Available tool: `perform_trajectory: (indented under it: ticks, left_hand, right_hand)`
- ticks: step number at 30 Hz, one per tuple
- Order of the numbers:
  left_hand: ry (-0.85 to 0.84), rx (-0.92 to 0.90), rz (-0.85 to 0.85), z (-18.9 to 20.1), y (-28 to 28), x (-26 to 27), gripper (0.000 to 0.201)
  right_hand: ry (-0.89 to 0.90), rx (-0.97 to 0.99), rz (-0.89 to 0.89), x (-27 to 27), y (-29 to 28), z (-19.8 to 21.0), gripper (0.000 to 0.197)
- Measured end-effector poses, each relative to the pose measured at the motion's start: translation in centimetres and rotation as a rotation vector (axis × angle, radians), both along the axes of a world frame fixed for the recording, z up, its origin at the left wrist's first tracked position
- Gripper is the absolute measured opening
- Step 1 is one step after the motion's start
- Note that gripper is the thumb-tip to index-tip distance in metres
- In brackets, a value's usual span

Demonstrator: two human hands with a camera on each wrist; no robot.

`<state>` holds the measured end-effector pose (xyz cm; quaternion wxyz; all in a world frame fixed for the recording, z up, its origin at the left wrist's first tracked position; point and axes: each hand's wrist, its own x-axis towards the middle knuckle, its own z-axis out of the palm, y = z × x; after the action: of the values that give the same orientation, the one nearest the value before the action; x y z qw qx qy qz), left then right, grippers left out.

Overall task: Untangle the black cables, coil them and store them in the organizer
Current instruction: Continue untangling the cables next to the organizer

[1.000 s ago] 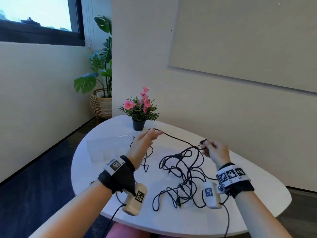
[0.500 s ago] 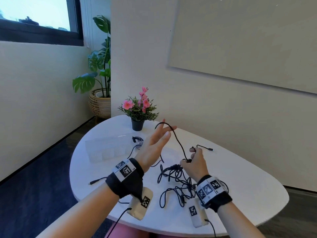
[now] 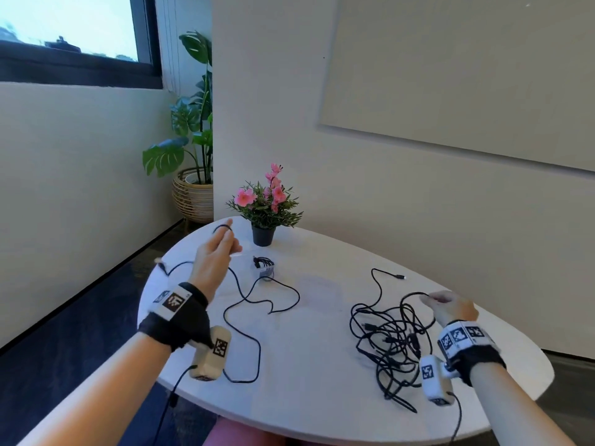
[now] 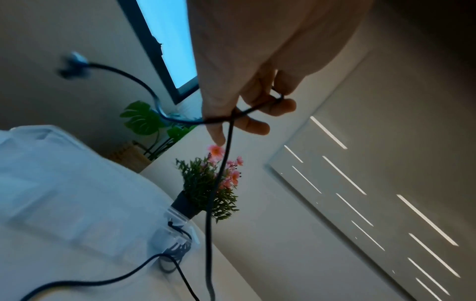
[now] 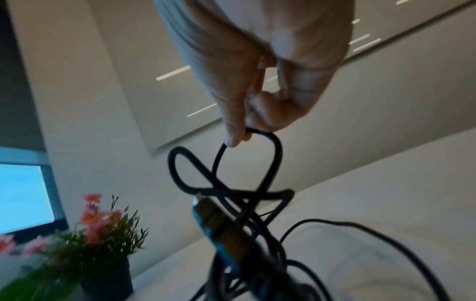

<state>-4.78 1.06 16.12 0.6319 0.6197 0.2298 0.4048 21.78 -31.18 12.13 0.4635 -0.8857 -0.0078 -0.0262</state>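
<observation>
My left hand (image 3: 222,247) is raised over the table's far left. It holds one black cable (image 3: 257,304) that loops across its fingers (image 4: 253,127) and trails in loose curves down to the table. The cable's plug end (image 4: 74,61) hangs free to the left. At the right, my right hand (image 3: 442,300) pinches a loop (image 5: 257,132) of the tangled black cables (image 3: 392,342), which lie heaped on the table. The clear organizer (image 4: 64,183) lies under my left hand, with a coiled cable (image 3: 264,263) in one compartment.
A small pot of pink flowers (image 3: 264,235) stands at the table's far edge, just behind the organizer. The white oval table (image 3: 322,413) ends close to my body. A leafy floor plant (image 3: 190,149) stands in the corner beyond.
My hands have drawn apart. The left moved left with one cable, now separate from the tangle. The right moved right, dragging the tangle with it.
</observation>
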Motion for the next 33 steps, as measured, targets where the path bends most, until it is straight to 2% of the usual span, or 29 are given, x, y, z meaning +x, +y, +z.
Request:
perform_trajectory:
  ticks: [3, 6, 8, 11, 13, 15, 17, 21, 22, 25, 26, 28, 29, 31, 33]
  left_hand:
    - [0.092, 0.183, -0.119, 1.0, -2.1, 0.0, 0.023]
    - [0.144, 0.312, -0.167, 1.7, -3.4, 0.1, 0.024]
    - [0.131, 0.352, -0.178, 1.8, -3.9, 0.3, 0.026]
    - [0.134, 0.317, -0.272, 1.4, -5.1, 0.7, 0.024]
    - [0.130, 0.308, -0.387, 1.3, -6.5, 0.7, 0.028]
    - [0.097, 0.350, -0.459, 1.6, -7.6, 0.5, 0.025]
    - [0.081, 0.369, -0.514, 2.3, -7.9, -0.2, 0.022]
    - [0.185, 0.369, -0.596, 3.2, -7.3, -1.7, 0.026]
    - [0.211, 0.377, -0.597, 3.4, -7.2, -1.9, 0.028]
    - [0.185, 0.370, -0.642, 3.4, -7.3, -1.8, 0.040]
    - [0.172, 0.339, -0.658, 3.4, -7.4, -1.7, 0.044]
    - [0.145, 0.263, -0.674, 3.3, -7.3, -1.5, 0.047]
    - [0.129, 0.247, -0.672, 3.2, -7.1, -1.5, 0.049]
    - [0.130, 0.270, -0.652, 3.0, -6.4, -1.8, 0.052]
    - [0.166, 0.280, -0.592, 2.9, -5.7, -2.3, 0.048]
  right_hand:
    - [0.059, 0.112, 0.014, 0.3, 0.7, 0.6, 0.015]
    - [0.007, 0.088, 0.124, -0.6, 2.4, 1.8, 0.034]
    - [-0.062, 0.126, 0.277, -2.9, 4.3, 3.1, 0.036]
    - [-0.105, 0.262, 0.629, -8.6, 7.8, 4.9, 0.031]
    - [-0.012, 0.289, 0.854, -12.4, 10.3, 5.7, 0.030]
    - [0.159, 0.315, 0.970, -15.0, 12.3, 5.9, 0.030]
    - [0.315, 0.386, 1.017, -16.2, 13.4, 5.5, 0.029]
    - [0.403, 0.417, 1.045, -16.2, 13.7, 4.2, 0.030]
    - [0.401, 0.413, 1.054, -16.2, 13.7, 3.9, 0.035]
    - [0.391, 0.365, 1.123, -16.8, 13.7, 3.7, 0.069]
    - [0.386, 0.328, 1.146, -17.2, 13.7, 3.7, 0.065]
    - [0.371, 0.266, 1.173, -17.8, 13.7, 3.6, 0.033]
    - [0.367, 0.259, 1.193, -17.8, 13.6, 3.5, 0.025]
    - [0.342, 0.281, 1.205, -17.6, 13.0, 3.5, 0.027]
    - [0.248, 0.328, 1.103, -16.6, 12.2, 3.6, 0.027]
